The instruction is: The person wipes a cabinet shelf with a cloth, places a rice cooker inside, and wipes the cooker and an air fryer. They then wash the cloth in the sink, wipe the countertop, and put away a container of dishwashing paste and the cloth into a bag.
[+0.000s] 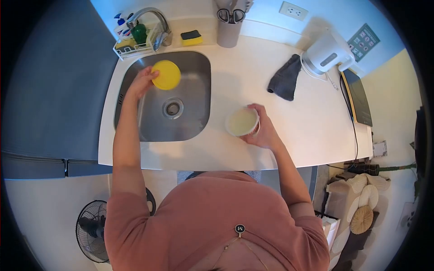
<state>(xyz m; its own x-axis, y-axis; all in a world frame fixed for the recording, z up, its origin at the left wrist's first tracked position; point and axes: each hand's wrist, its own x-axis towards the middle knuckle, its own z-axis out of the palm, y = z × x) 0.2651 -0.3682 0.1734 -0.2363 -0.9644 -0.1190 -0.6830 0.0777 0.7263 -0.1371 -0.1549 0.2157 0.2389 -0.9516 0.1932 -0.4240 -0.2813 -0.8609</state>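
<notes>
Leaning over a broad white counter surface (289, 135), and over a rectangular stainless-steel sink (190, 122) sunk into its left part. Facing, at the far right corner, a white plastic electric kettle (326, 53), with a flat black induction hob (357, 97) lying along the right edge just beside it and a crumpled dark grey cloth (285, 80) lying just left of the kettle. Facing too, behind the sink, a white wire rack (131, 49) carrying a green bottle (139, 32), a curved chrome tap (153, 16) arching over the basin, and a grey cylindrical utensil pot (228, 32) holding scissors further right.

Grasping a round white plastic tub (242, 122) with the right hand (264, 132), fingers curling closed around its far and right wall; steadying it upright on the surface, mouth up, just right of the sink rim. Pinching a flat round yellow plastic lid (166, 75) by its left edge with the left hand (142, 81), fingers clenching on it; holding it over the far left part of the basin, below the tap, face towards the camera. Holding the two well apart: tub lying right of the lid and nearer the body, with the round steel drain (172, 108) between them. Not touching the small yellow-and-black sponge (191, 38) lying on the ledge between tap and pot.
</notes>
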